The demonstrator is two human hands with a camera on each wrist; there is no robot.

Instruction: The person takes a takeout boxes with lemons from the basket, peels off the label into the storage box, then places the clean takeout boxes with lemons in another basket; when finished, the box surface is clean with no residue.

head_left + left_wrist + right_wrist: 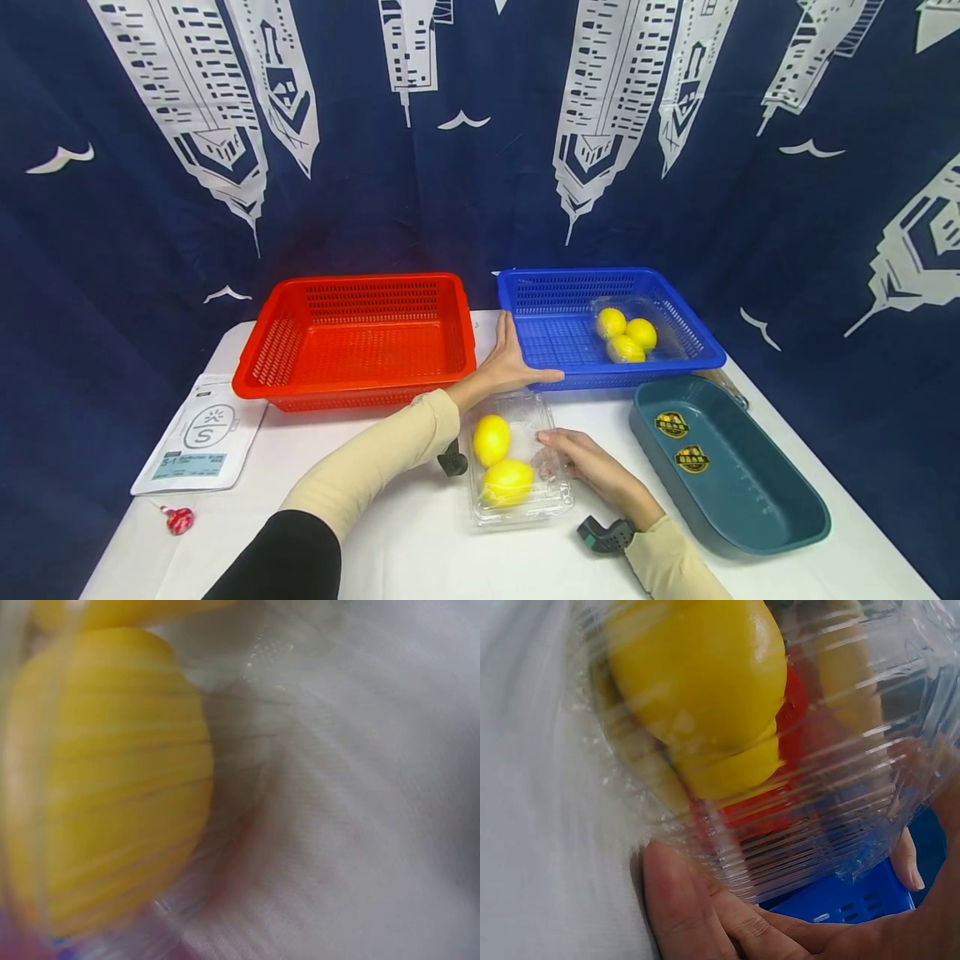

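Behind the clear box [520, 467] walls, right hand [592, 467] grips; left hand [510, 362] lies flat, fingertips hidden.

Clear plastic box [519, 463] of lemons on the white counter [420, 558]

The box is a see-through ribbed clamshell, lying flat on the counter just in front of the gap between the red basket [360, 342] and the blue basket [600, 321]. Two yellow lemons lie inside: one lemon [491, 439] toward the far left of the box, the other lemon [507, 482] nearer the front, close beside it. The right hand [581, 462] touches the box's right side, fingers against the plastic. The left hand [510, 362] rests flat just beyond the box's far edge, by the blue basket's front corner.
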